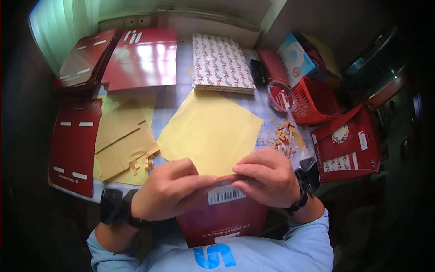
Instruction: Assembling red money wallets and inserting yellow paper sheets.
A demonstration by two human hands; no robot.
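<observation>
A dark red printed card point(247, 213) hangs in front of me at the table's near edge, with a white barcode label point(226, 195) near its upper end. My left hand point(174, 189) pinches the card's top edge between thumb and fingers. Close beside it on the right, my right hand point(267, 177) grips the same edge, thumb below and fingers above. Just beyond my fingertips a plain yellow paper sheet point(210, 127) lies turned cornerwise on the table. The fold or seam between my fingers is partly hidden.
Red card stacks point(86, 56), a glossy red sheet point(142, 59) and a patterned stack point(222, 61) stand at the back. Left lie a slotted red card point(74, 140) and tan cardboard point(124, 149). Right are paper scraps point(286, 138), a round tub point(280, 96), a red basket point(312, 102) and a red folder point(346, 154).
</observation>
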